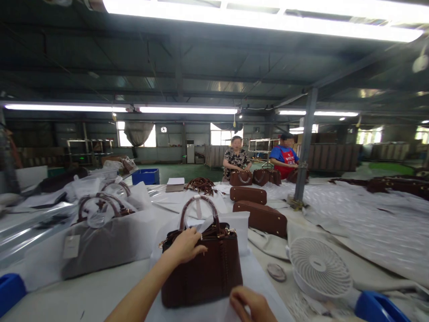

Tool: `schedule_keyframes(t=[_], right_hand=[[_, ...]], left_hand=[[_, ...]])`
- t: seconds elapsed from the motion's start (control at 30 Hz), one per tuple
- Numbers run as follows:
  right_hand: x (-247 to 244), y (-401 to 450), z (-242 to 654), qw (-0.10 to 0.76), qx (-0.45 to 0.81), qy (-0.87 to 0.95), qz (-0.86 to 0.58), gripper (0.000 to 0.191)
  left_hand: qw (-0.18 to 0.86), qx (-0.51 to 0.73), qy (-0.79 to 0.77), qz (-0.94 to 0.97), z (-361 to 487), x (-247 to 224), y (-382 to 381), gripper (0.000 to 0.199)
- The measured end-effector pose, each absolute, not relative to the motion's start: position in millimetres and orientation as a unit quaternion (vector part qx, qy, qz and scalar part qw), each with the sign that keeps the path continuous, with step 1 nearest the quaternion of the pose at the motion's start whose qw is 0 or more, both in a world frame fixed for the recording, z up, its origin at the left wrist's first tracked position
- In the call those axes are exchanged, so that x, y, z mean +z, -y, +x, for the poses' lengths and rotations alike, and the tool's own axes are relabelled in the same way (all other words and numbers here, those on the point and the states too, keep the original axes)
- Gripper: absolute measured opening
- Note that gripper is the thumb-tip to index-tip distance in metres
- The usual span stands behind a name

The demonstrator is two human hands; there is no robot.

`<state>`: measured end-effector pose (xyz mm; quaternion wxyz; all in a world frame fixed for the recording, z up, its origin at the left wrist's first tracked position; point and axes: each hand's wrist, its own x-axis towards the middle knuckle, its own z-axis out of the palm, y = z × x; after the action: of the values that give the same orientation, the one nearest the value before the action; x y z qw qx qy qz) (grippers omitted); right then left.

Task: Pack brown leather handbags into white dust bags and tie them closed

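- Left hand (187,245), loosely open, lies over the top edge of the brown handbag (206,275); right hand (253,305) curls near its lower corner, hold unclear.
- Bag stands upright on white sheet (263,286).
- Seemingly adjusting its top; next calls for steadying.

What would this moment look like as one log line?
left hand: at top front of dark brown leather-look handbag | right hand: near handbag's lower corner, contact unclear | nearby: round white fan

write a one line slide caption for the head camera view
Left hand at the top front of a brown handbag, right hand near its lower corner, white fan nearby.
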<state>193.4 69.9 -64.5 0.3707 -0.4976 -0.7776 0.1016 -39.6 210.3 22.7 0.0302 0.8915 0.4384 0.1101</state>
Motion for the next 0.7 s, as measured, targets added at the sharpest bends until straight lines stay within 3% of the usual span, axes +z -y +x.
schedule_keyframes(t=[0.13,0.23,0.3,0.4,0.47,0.53,0.7], right_hand=[[-20,-124,185,0.414,0.112,0.741,-0.516,0.032],[-10,-164,182,0.413,0.115,0.738,-0.521,0.032],[-10,-183,179,0.414,0.108,0.739,-0.521,0.032],[-11,-199,173,0.417,0.085,0.744,-0.514,0.03],[-12,-204,168,0.42,0.071,0.751,-0.505,0.029],[-12,-208,164,0.421,0.06,0.758,-0.495,0.027],[3,-203,167,0.434,0.015,0.763,-0.479,0.027]], left_hand=[[0.113,0.071,-0.418,0.898,-49,36,-219,0.061],[0.152,0.037,-0.411,0.898,-54,41,-225,0.07],[0.156,0.026,-0.409,0.899,-53,41,-222,0.087],[0.11,0.024,-0.432,0.895,-43,33,-203,0.115],[0.041,0.037,-0.476,0.878,-31,25,-188,0.119],[-0.014,0.051,-0.517,0.854,-19,19,-177,0.108],[-0.031,0.05,-0.535,0.843,-14,23,-181,0.041]])
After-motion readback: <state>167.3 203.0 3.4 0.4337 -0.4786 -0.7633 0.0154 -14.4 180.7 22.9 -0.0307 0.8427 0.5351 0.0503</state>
